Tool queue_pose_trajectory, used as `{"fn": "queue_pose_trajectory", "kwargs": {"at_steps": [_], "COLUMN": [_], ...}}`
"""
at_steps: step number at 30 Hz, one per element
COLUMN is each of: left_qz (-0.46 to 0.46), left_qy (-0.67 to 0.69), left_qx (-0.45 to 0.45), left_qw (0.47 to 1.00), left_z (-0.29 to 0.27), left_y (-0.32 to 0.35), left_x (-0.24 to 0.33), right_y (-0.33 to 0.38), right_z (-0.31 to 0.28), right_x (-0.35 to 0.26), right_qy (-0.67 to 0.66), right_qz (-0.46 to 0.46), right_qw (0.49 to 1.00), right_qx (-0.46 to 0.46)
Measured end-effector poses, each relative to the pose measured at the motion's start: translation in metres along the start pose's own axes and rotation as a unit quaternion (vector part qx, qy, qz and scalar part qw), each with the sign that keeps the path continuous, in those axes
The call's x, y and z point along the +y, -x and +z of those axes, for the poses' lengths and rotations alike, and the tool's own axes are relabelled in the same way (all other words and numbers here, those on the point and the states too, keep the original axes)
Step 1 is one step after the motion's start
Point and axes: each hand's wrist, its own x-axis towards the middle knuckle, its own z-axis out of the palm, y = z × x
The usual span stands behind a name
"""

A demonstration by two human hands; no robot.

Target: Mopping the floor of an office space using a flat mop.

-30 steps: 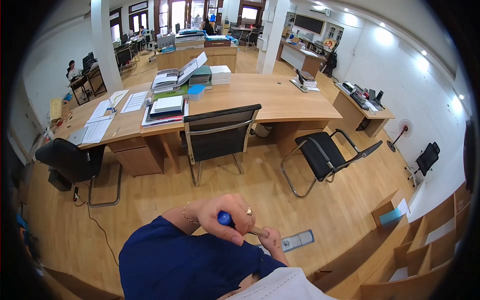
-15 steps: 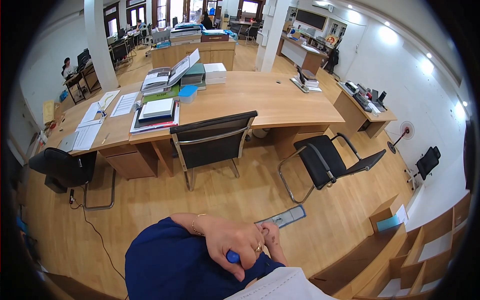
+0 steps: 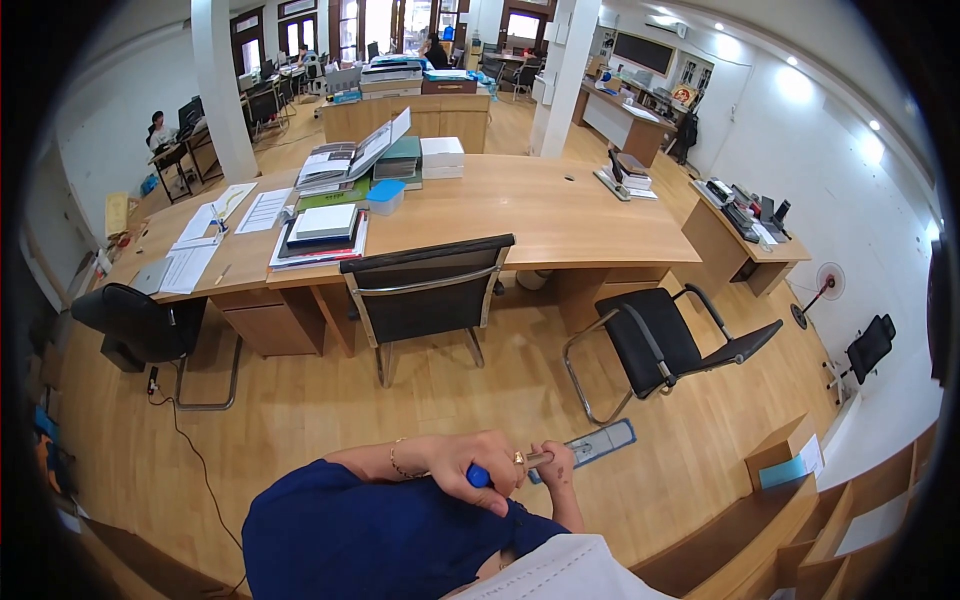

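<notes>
Both my hands grip the handle of a flat mop. My left hand (image 3: 468,466), with a bracelet at the wrist and a ring, wraps round the top end, where a blue cap (image 3: 478,476) pokes out. Farther down, my right hand (image 3: 557,466) is closed round the handle (image 3: 538,460), and a short metal-coloured stretch shows between the two. The mop head (image 3: 603,442), a grey plate with a blue fringe, lies flat on the wooden floor beyond my right hand. My right hand partly hides its near end.
Just past the mop head stands a black chair (image 3: 652,340). Another black chair (image 3: 425,295) is against the long desk (image 3: 560,220), which bears books and papers. A cable (image 3: 190,450) runs along the floor at left. Wooden shelving (image 3: 800,540) with a cardboard box (image 3: 775,455) is at right.
My hands have come apart along the handle, baring a stretch of it between them. The whole view has shifted slightly, and the mop head now appears a little farther right.
</notes>
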Motion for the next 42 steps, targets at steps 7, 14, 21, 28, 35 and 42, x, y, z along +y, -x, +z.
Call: {"fn": "queue_pose_trajectory", "kwargs": {"at_steps": [7, 14, 21, 28, 35, 42], "left_qz": [0.007, -0.001, -0.001, 0.009, -0.016, -0.023], "left_qy": [-0.044, -0.063, -0.066, 0.024, 0.109, 0.119], "left_qx": [0.042, -0.007, -0.057, -0.095, -0.112, -0.135], "left_qw": [0.998, 0.998, 0.996, 0.995, 0.988, 0.983], "left_z": [0.019, 0.057, 0.069, 0.067, 0.077, 0.074], "left_y": [-0.028, -0.067, -0.096, -0.134, -0.151, -0.160], "left_x": [-0.053, -0.069, -0.076, -0.091, -0.130, -0.116], "right_y": [-0.007, 0.027, 0.076, 0.120, 0.179, 0.190], "right_z": [-0.044, -0.095, -0.118, -0.132, -0.161, -0.155], "right_x": [0.051, 0.067, 0.088, 0.088, 0.076, 0.076], "right_qy": [0.004, -0.001, 0.043, 0.069, 0.065, 0.106], "right_qz": [0.028, 0.038, 0.089, 0.103, 0.223, 0.231], "right_qw": [0.999, 0.997, 0.992, 0.990, 0.967, 0.960], "right_qx": [-0.031, -0.072, -0.078, 0.064, 0.108, 0.117]}}
